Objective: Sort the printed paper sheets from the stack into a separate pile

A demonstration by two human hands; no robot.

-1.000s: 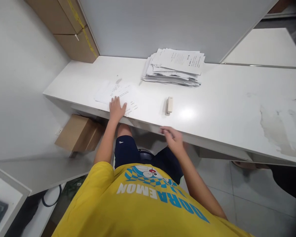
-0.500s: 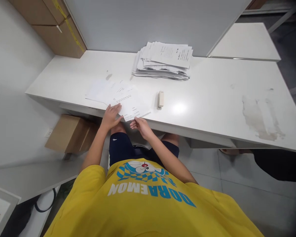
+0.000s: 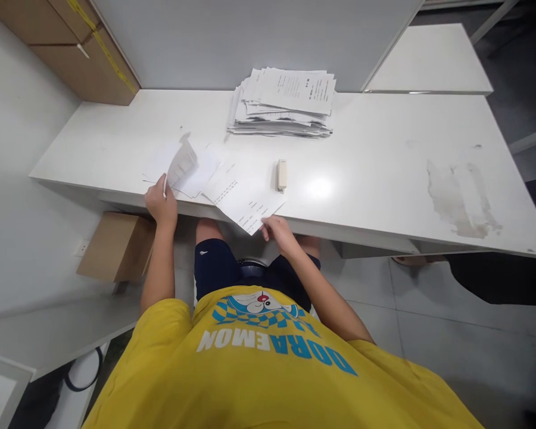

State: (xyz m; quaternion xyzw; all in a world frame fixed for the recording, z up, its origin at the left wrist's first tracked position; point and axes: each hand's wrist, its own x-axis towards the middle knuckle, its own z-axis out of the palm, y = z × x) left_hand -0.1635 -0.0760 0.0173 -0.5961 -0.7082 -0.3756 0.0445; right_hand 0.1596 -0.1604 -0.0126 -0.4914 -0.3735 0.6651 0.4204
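Note:
My left hand (image 3: pixel 162 201) is closed on the edge of a curled printed sheet (image 3: pixel 181 162), lifted over other papers at the left of the desk. My right hand (image 3: pixel 277 231) pinches the near corner of another printed sheet (image 3: pixel 241 199), whose tip hangs past the desk's front edge. More white paper (image 3: pixel 204 165) lies flat between the two. Just beyond the right-hand sheet rests a small cream stapler (image 3: pixel 281 174), touched by neither hand.
A thick stack of printed papers (image 3: pixel 286 98) stands at the back of the white desk (image 3: pixel 366 155), against a grey partition (image 3: pixel 250 36). Cardboard boxes (image 3: pixel 107 65) fill the back left corner; another box (image 3: pixel 116 244) is under the desk. Someone's dark-clothed leg (image 3: pixel 495 277) shows at the right.
My left hand has moved left from the right-hand sheet and lifted a curled sheet. The right hand has drawn its sheet nearer and slightly right.

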